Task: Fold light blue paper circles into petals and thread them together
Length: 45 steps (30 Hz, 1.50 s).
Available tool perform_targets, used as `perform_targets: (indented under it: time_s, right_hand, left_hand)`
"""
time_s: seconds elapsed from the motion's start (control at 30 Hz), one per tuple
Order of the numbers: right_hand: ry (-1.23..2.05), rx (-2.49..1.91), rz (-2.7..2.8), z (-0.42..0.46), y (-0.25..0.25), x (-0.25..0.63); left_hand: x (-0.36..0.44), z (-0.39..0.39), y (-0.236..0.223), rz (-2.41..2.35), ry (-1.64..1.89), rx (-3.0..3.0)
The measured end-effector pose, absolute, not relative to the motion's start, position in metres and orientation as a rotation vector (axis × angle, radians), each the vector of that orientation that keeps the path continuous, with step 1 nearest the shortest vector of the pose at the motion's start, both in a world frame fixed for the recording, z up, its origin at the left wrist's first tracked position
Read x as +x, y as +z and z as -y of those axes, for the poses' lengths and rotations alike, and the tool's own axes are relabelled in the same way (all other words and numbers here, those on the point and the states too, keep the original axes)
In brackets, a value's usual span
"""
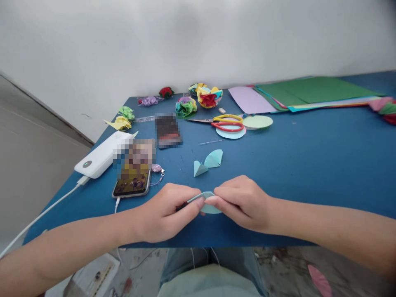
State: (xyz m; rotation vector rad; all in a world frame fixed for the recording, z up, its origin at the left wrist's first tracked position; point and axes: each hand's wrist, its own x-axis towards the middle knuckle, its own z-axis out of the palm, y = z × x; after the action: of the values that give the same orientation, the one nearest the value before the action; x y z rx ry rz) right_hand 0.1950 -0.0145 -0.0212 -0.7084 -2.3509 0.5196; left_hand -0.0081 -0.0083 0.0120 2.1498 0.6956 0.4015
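Observation:
Near the table's front edge, a light blue piece of paper point(211, 207) is pinched between both hands, partly folded along its top. My left hand point(173, 212) grips its left side with thumb and fingers, and my right hand point(244, 202) grips the right side, the two thumb tips close together. Part of the paper is hidden behind the thumbs. Just beyond the hands lie light blue folded paper pieces point(214, 159), standing slightly open on the blue table point(293, 173). Scissors point(227, 122) with yellow and red handles rest farther back on light-coloured paper circles point(258, 122).
To the left are a white power bank point(103, 154), a cabled phone point(133, 181) and a dark flat object point(168, 131). Crumpled paper flowers point(209, 97) sit along the back. Coloured paper sheets point(318, 91) are stacked at the back right. A thin white stick point(212, 142) lies mid-table.

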Motion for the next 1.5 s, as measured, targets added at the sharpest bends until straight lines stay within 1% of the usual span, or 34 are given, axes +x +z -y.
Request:
perform_targets:
  time_s: [0.17, 0.27, 0.33, 0.43, 0.53, 0.63, 0.7, 0.77, 0.93, 1.1, 1.3, 1.5]
  right_hand:
    - [0.565, -0.589, 2.328, 0.012, -0.021, 0.201]
    - [0.480, -0.645, 2.286, 0.009, -0.021, 0.205]
    - [0.297, -0.596, 2.320, 0.007, -0.020, 0.205]
    - [-0.073, -0.347, 2.412, 0.008, -0.014, 0.204]
    - [-0.255, -0.225, 2.446, 0.013, -0.007, 0.203]
    - [-0.332, -0.253, 2.463, 0.018, -0.004, 0.204]
    - [-0.375, -0.297, 2.474, 0.019, -0.005, 0.205]
    - [-0.399, -0.324, 2.466, 0.019, -0.007, 0.206]
    - [-0.394, -0.350, 2.424, 0.019, -0.009, 0.203]
    - [-0.276, -0.469, 2.481, 0.019, -0.013, 0.198]
    - [-0.102, -0.625, 2.444, 0.020, -0.015, 0.195]
    - [0.103, -0.659, 2.443, 0.021, -0.015, 0.193]
  left_hand:
    - [-0.012, 0.009, 0.013, -0.716, 0.430, 1.962]
    - [-0.017, 0.008, 0.012, -0.774, 0.485, 1.777]
    - [-0.018, 0.008, 0.012, -0.778, 0.522, 1.672]
    - [-0.016, 0.007, 0.013, -0.757, 0.452, 1.654]
    - [-0.012, 0.008, 0.015, -0.852, 0.355, 1.769]
    - [-0.009, 0.007, 0.012, -0.983, 0.541, 1.893]
    - [-0.008, 0.006, 0.010, -0.983, 0.722, 1.955]
    - [-0.008, 0.005, 0.009, -0.940, 0.821, 2.043]
    - [-0.007, 0.008, 0.012, -0.923, 0.878, 2.317]
    - [-0.008, 0.010, 0.007, -0.802, 0.833, 2.501]
    - [-0.009, 0.011, 0.003, -0.712, 0.700, 2.406]
    - [-0.008, 0.011, 0.006, -0.801, 0.604, 2.295]
